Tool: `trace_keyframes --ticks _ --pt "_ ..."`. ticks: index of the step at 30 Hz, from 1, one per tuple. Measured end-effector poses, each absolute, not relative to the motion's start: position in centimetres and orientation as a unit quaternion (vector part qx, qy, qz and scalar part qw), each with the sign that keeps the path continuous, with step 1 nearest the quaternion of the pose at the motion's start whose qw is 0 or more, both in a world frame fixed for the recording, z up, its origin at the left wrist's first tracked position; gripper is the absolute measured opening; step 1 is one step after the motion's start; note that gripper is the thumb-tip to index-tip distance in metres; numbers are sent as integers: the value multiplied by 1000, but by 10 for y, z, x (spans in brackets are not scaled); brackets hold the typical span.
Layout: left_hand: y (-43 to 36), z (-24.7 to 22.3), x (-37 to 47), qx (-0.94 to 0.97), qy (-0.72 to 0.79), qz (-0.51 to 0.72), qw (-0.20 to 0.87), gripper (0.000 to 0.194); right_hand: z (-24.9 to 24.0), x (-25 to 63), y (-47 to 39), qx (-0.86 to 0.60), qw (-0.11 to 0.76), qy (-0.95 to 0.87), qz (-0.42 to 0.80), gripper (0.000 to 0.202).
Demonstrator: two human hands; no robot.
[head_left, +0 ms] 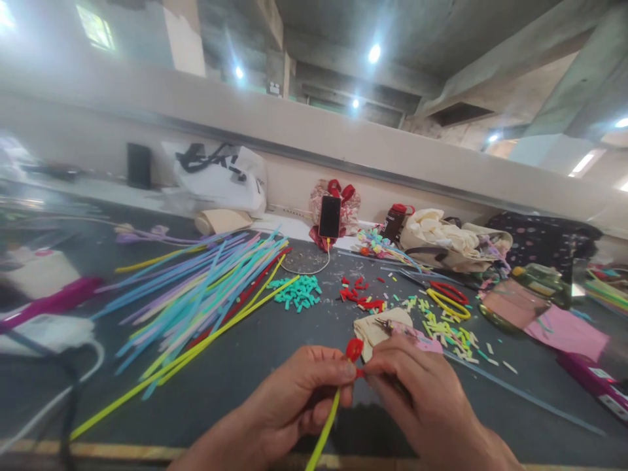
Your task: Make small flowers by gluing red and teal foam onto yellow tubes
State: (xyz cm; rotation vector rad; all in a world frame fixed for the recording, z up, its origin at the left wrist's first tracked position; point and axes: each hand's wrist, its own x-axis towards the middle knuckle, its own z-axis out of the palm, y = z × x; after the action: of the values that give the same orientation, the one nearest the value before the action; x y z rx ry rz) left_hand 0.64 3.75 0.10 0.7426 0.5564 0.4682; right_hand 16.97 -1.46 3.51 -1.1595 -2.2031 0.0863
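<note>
My left hand [307, 389] is closed in a pinch on a yellow-green straw-like strip [324, 432] that runs down toward the table's front edge. At its top, just above my left thumb, sits a folded red piece [354, 348]. My right hand [424, 386] is beside it, thumb and forefinger pinched on a small red end [360, 373] next to my left thumb. Its other fingers are curled and partly hidden. Behind the right hand lie a beige cloth [370, 330] and a pink patterned item with pointed tips [407, 330].
Long coloured strips [206, 288] lie in a heap on the left. Cut turquoise pieces [297, 292], red pieces [360, 297] and yellow-green pieces [449, 333] are scattered ahead. Scissors [446, 297] lie on the right. A phone [330, 217] stands upright at the back, with a cable attached.
</note>
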Motion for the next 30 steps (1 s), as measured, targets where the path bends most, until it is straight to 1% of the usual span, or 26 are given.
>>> trace_keyframes --ticks 4,9,16,23,30 --pt "38 6 4 398 315 191 840 21 48 179 -17 -447 292 -844 56 11" --pt "39 14 1 446 341 163 811 14 68 187 -15 -443 273 -850 87 10" --pt "40 13 3 484 342 127 796 11 62 186 -7 -414 241 -869 125 12" --pt "40 9 2 485 366 100 788 11 60 183 -6 -401 216 -889 53 13" --pt "40 4 2 490 353 107 790 14 55 179 -8 -385 166 -908 -9 17"
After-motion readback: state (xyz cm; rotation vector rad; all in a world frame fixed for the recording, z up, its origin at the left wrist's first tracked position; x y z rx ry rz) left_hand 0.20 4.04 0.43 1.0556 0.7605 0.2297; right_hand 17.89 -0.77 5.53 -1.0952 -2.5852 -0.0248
